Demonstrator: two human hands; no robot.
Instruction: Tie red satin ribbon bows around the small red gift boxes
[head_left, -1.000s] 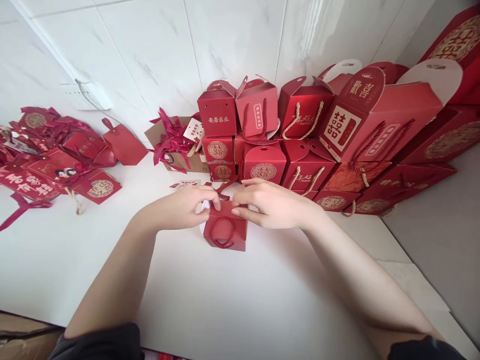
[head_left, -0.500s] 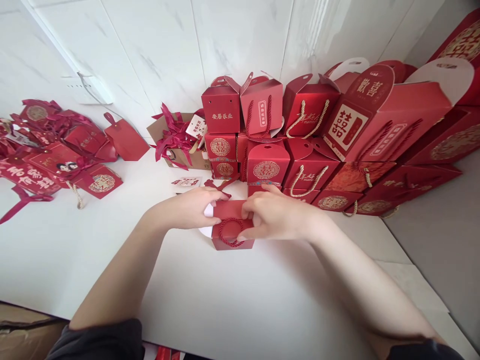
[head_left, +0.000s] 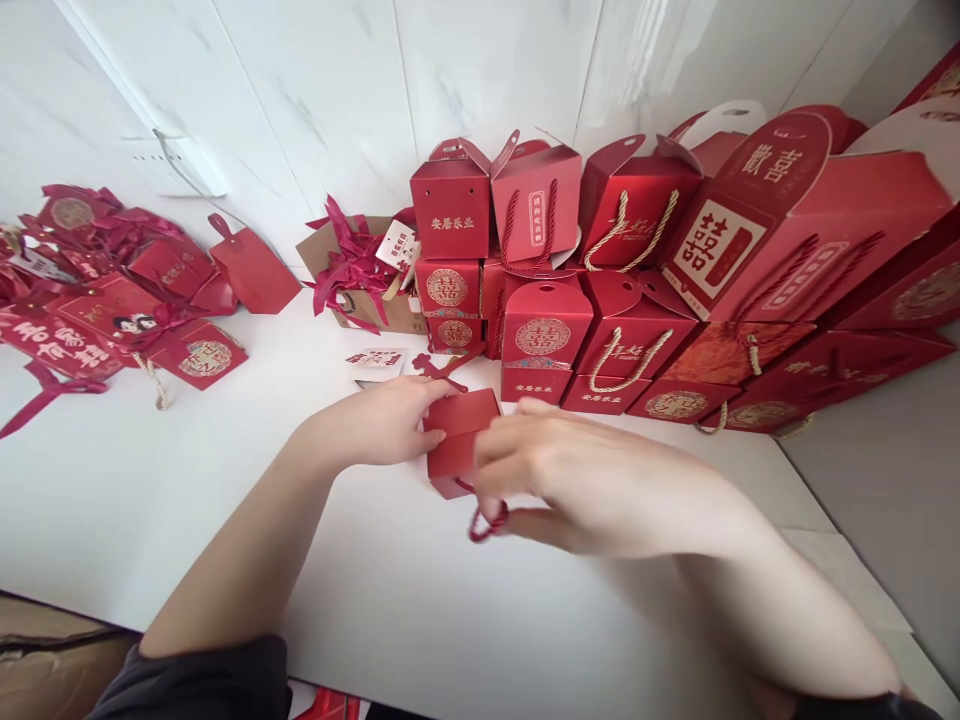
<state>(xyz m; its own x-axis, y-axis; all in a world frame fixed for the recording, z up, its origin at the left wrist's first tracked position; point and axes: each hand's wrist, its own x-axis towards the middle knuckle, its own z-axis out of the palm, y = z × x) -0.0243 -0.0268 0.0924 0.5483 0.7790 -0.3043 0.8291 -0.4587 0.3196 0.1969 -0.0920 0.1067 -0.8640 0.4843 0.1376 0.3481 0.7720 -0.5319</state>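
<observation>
A small red gift box (head_left: 454, 452) lies on the white table in front of me. My left hand (head_left: 394, 425) grips its left side, with the thumb on top and the fingers behind. A twisted red rope handle (head_left: 487, 524) hangs off the box's near side. Thumb and fingers of my right hand (head_left: 559, 470) are closed on that cord, pulling it out toward me. Part of the box's right side is hidden behind my right hand. Just beyond the box rest a dark red cut-out piece (head_left: 441, 372) and a white printed card (head_left: 377, 362).
Red gift boxes (head_left: 541, 330) are stacked along the tiled wall, from the middle to the right. A brown paper container (head_left: 382, 312) holds magenta ribbons. More red boxes and ribbons (head_left: 112, 300) are heaped at the left. A cardboard box (head_left: 56, 665) shows below the table edge.
My right hand has moved from the top of the box to its near right side, drawing the rope handle outward. The box's top flap now lies flatter. My left hand stays on the box.
</observation>
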